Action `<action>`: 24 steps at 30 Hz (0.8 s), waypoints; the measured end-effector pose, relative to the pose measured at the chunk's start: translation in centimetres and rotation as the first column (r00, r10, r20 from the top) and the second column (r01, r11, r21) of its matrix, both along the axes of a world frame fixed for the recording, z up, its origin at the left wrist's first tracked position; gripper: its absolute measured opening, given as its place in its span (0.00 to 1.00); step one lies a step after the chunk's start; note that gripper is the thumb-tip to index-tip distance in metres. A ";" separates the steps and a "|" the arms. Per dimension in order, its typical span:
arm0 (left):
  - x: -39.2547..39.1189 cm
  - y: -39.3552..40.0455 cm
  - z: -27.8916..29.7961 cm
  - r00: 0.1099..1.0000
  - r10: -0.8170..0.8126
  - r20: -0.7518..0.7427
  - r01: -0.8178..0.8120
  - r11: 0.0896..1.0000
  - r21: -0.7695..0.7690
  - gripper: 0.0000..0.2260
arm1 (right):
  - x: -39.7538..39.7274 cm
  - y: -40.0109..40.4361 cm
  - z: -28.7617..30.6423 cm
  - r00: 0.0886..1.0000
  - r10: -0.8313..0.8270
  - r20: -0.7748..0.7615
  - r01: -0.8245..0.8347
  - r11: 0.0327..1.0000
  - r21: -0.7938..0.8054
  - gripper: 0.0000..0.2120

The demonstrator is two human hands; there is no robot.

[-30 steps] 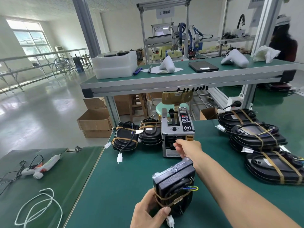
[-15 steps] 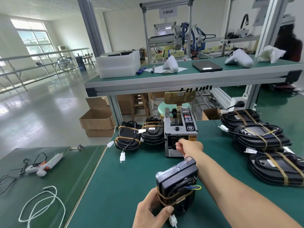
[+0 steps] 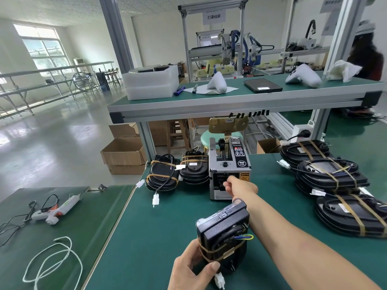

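My left hand [image 3: 192, 268] grips a black lamp unit [image 3: 222, 233] upright on the green bench [image 3: 159, 237]. The unit is bound with tan bands and carries a coiled cable and a white plug. My right hand [image 3: 240, 186] reaches over it to the front outlet of the grey tape dispenser [image 3: 230, 162]. Thumb and forefinger are pinched together at the slot, on a strip of tape that the fingers mostly hide.
Stacks of banded black units lie at the right [image 3: 328, 176] and next to the dispenser's left side [image 3: 162, 174]. A glue gun [image 3: 56, 210] and a white cord [image 3: 52, 262] lie on the left bench. A raised shelf [image 3: 230, 99] spans the back; cardboard boxes [image 3: 123, 153] sit on the floor.
The view has shifted slightly. My right hand stays at the dispenser's outlet and my left hand keeps its hold on the black unit.
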State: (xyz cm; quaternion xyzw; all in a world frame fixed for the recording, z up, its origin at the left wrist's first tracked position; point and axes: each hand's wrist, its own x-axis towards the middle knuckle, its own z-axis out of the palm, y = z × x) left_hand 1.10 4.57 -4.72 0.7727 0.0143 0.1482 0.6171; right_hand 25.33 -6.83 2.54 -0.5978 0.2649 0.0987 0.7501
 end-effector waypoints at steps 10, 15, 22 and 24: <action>0.0 -0.2 0.1 0.998 -0.033 0.050 0.033 0.999 -0.013 0.24 | -4.8 -4.1 1.7 0.951 0.309 -0.028 -0.310 0.950 -0.046 0.03; -0.1 -0.5 0.7 0.996 -0.049 0.073 0.053 0.998 -0.045 0.23 | -7.6 -7.5 2.2 0.925 0.327 0.192 -0.329 0.944 -0.022 0.04; -0.1 -0.5 0.4 0.997 -0.024 0.078 0.027 0.999 -0.047 0.24 | -12.9 -8.8 8.2 0.735 0.472 0.487 -0.441 0.878 -0.185 0.07; -0.1 -0.4 0.1 0.997 -0.022 0.074 0.025 0.999 -0.033 0.25 | -14.2 -8.5 9.0 0.684 0.531 0.500 -0.460 0.846 -0.268 0.05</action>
